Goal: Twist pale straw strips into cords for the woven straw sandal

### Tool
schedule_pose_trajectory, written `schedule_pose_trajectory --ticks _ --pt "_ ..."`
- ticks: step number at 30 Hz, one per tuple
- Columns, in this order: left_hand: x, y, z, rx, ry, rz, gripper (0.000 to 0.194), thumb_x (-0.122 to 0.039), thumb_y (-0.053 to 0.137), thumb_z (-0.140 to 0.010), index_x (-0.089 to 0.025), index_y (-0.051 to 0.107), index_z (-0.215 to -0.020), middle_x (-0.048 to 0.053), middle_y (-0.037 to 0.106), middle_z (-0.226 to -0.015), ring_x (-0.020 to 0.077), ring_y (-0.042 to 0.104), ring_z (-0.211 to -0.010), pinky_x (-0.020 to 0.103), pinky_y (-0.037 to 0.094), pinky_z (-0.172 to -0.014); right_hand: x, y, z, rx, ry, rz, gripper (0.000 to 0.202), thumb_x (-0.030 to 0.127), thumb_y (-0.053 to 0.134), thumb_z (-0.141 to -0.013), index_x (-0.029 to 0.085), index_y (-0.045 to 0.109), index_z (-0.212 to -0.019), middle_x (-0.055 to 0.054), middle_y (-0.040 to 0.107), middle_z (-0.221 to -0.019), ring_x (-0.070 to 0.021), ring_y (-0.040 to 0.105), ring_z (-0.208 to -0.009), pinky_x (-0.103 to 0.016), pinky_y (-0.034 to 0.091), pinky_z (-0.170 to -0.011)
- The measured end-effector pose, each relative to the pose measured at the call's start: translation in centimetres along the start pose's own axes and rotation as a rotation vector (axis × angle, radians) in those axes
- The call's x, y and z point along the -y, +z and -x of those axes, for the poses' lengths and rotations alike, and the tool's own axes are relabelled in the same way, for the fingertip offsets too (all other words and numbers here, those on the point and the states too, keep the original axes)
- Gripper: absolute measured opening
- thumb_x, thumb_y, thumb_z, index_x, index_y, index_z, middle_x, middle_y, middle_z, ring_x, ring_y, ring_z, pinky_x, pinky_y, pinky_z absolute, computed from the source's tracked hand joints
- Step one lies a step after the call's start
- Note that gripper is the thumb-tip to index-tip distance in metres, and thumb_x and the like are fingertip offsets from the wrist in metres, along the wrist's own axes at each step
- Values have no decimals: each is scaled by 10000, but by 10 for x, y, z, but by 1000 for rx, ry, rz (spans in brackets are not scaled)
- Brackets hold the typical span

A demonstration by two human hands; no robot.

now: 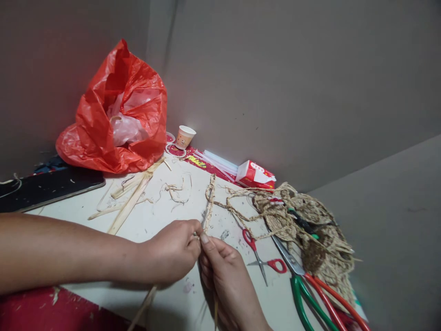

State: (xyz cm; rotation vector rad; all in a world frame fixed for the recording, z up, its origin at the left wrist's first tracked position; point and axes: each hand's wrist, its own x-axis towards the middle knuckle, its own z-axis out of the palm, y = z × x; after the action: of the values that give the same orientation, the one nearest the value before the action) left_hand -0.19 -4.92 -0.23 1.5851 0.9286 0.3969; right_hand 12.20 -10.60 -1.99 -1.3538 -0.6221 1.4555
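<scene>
Both hands meet at the near end of a braided straw cord [208,212], which runs away from me across the white board. My left hand [179,250] is closed in a fist around the braid's end and a strand. Thumb and fingers of my right hand [225,271] pinch the same spot, touching the left. A loose straw strand [143,305] hangs below my left hand, and another strand [216,309] drops beside my right palm. The exact crossing of the strands is hidden by my fingers. The cord's far part joins thin braided loops leading right.
Small red-handled scissors [263,257] lie open right of my hands, beside large red-and-green shears [299,271]. A heap of braided cord [310,225] covers the right edge. A red plastic bag [89,124], paper cup [185,136], tissue pack [255,174] and dry straw strips [129,204] lie farther back.
</scene>
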Motion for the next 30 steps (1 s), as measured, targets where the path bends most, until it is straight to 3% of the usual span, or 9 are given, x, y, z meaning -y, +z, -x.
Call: schedule_pose_trajectory --ticks 4,11,15,18,20,23,26,30 --pt "-5 1 2 -24 47 -235 57 -197 371 -773 -204 408 -730 -19 443 -650 134 401 -609 247 309 -574 -1 1 1 -3 -39 -21 355 419 698 -742 158 507 -595 48 398 -530 -79 324 -501 -194 244 -439" --pt "-11 6 9 59 88 -241 271 -230 417 -809 -168 543 -1041 26 578 -722 150 496 -625 246 351 -590 -5 0 1 -60 -59 -16 317 420 682 -753 161 523 -668 39 468 -565 -89 392 -530 -194 332 -496" --pt "-19 -9 9 -18 143 -251 351 -314 489 -791 -159 601 -1085 -16 533 -597 137 473 -555 239 346 -558 2 -1 2 -32 -27 -52 348 446 709 -713 169 506 -659 65 427 -532 -57 305 -449 -170 258 -419" --pt "-21 -21 1 -161 226 -173 363 -302 506 -773 -165 595 -1097 12 593 -750 142 528 -690 238 389 -649 8 -2 3 6 19 -8 369 476 722 -684 174 511 -656 101 324 -454 -39 180 -390 -165 142 -368" --pt "-17 -23 -7 -66 158 -3 356 -269 496 -756 -146 565 -1083 34 599 -834 139 538 -734 239 406 -664 10 -4 3 45 46 29 385 488 716 -688 177 492 -645 111 289 -434 -37 157 -386 -166 118 -367" --pt "-7 -18 -14 165 -41 161 285 -267 460 -757 -131 545 -992 -8 534 -679 109 471 -585 220 369 -549 10 -9 1 96 63 67 399 500 683 -724 184 451 -648 114 286 -444 -38 149 -394 -168 119 -376" --pt "-3 -15 -15 153 -16 76 134 -247 452 -747 -152 544 -769 -27 474 -621 95 405 -562 211 322 -524 10 -15 -1 144 41 137 391 498 625 -784 192 418 -660 107 278 -480 -51 169 -422 -179 151 -401" --pt "-7 -21 -17 195 16 -29 155 -227 409 -746 -169 477 -619 -22 456 -599 106 404 -592 227 325 -557 15 -21 -4 199 -126 448 376 492 531 -848 182 437 -659 63 352 -565 -86 283 -516 -204 261 -480"
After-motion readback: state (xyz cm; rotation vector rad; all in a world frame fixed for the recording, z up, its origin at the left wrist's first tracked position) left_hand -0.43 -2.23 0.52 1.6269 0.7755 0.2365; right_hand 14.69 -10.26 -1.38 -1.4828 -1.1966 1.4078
